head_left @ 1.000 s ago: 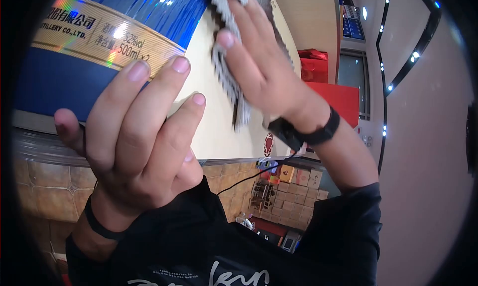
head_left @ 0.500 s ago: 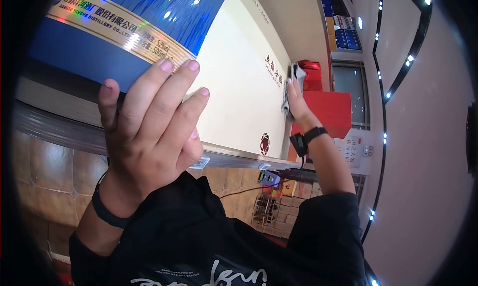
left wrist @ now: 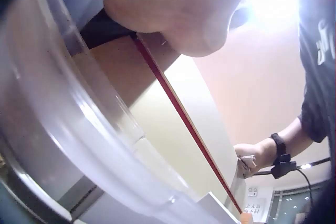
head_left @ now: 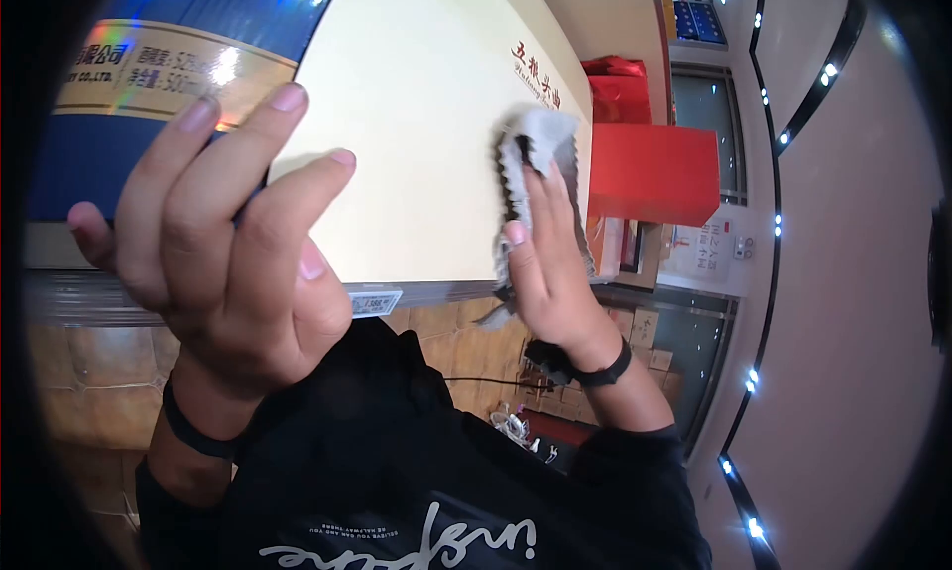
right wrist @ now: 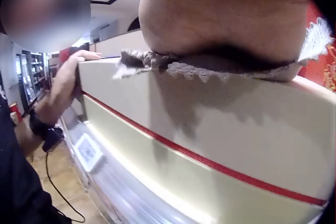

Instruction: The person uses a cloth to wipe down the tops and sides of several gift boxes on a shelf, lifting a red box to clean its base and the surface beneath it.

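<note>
A cream box (head_left: pixel 416 124) with red lettering lies beside a blue box (head_left: pixel 188 163) with a gold label. My right hand (head_left: pixel 560 282) presses a grey zigzag-edged cloth (head_left: pixel 540 133) flat on the cream box near its right end, fingers extended. In the right wrist view the cloth (right wrist: pixel 205 71) lies under the palm (right wrist: pixel 226 19) on the box's top, above a red stripe. The left hand (head_left: pixel 238 243) rests with spread, slightly bent fingers at the blue box's edge, where it meets the cream one; it grips nothing visible.
Red boxes (head_left: pixel 654 173) stand beyond the cream box's right end. A price tag (head_left: pixel 375 303) sits on the shelf's front edge. Below are floor tiles (head_left: pixel 456 362), a black cable and stacked cartons. A sign (head_left: pixel 699 253) hangs at the right.
The right hand and cloth went from the upper part of the cream box to its far right end, then came back inward onto its face. The left hand stays by the blue box as the view shifts.
</note>
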`<state>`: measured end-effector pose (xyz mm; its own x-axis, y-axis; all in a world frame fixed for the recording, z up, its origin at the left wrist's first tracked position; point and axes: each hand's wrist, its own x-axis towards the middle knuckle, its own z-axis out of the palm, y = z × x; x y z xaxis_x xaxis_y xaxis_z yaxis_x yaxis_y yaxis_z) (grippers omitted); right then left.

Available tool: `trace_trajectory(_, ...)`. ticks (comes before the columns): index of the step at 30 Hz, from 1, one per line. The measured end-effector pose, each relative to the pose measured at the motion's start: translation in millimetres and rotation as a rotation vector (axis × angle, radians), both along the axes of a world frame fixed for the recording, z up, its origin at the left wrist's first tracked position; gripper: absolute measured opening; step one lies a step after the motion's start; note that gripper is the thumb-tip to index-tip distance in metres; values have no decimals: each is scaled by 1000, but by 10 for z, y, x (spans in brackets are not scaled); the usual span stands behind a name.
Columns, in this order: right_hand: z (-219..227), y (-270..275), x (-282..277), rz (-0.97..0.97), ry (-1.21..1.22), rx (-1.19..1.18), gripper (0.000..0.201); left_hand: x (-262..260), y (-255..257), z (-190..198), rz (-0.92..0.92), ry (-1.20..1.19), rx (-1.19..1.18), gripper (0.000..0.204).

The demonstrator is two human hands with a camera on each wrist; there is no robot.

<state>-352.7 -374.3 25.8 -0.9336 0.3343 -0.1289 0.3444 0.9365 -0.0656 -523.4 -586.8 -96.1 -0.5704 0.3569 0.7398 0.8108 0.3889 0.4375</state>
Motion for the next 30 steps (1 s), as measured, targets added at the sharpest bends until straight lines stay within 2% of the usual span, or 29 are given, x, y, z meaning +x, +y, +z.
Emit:
trace_trajectory(4,-133,-503,-424,243,160,17,54,-36,-72,1,-16,25,-55,48)
trace_trajectory(7,-266,-915,-684,339,268,8,57,-73,-136,15,-49,22,-94,56)
trace_trajectory(10,-437,-1139,-781,309,402,-33,55,-166,-260,29,-91,34,-203,67)
trace_trajectory(13,-432,-1107,-770,318,406,-55,54,-224,-366,32,-125,99,-348,71)
trace_trajectory(14,-405,-1058,-736,322,401,-63,53,-271,-349,76,-182,113,-312,70)
trace_trajectory(19,-299,-559,-313,212,332,23,52,-243,-266,27,-191,146,-253,59)
trace_trajectory(22,-313,-157,212,-53,296,94,54,-281,-297,22,-200,193,-299,55)
trace_trajectory(25,-269,200,649,-350,236,99,56,-253,-338,128,-182,144,-384,55)
trace_trajectory(27,-290,430,911,-456,270,65,59,-188,-355,211,-155,82,-435,56)
trace_trajectory(30,-278,606,1070,-465,311,19,55,-147,-385,282,-152,8,-477,54)
